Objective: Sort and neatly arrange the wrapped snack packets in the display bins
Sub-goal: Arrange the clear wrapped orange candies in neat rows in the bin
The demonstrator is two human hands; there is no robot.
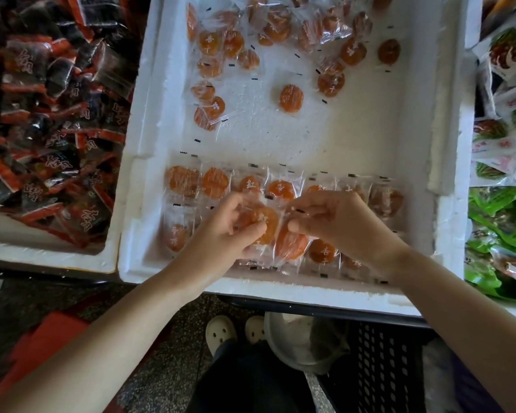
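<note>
White foam is what everything rests in — the big foam bin (pixel 447 144) in front of me, flanked by a bin of dark red-and-black packets (pixel 51 120) on my left and green and white packets (pixel 501 222) on my right. Inside mine, loose orange dried-apricot packets (pixel 280 40) lie scattered along the far side, one stray (pixel 291 98) alone mid-floor, and two tidy rows (pixel 215 183) run along the near wall.

My left hand (pixel 224 231) pinches the packet I am placing (pixel 262 225) over the near row; my right hand (pixel 337 222) pinches the clear wrapper edge of the neighbouring packet (pixel 289 242), fingers narrow.

I judge the risk is the slick film: pressing this packet in could push the overlapped neighbours askew, or it could slide from my fingertips and land crooked — and my wrists hang just above the row, so a careless pull-back may drag it.
</note>
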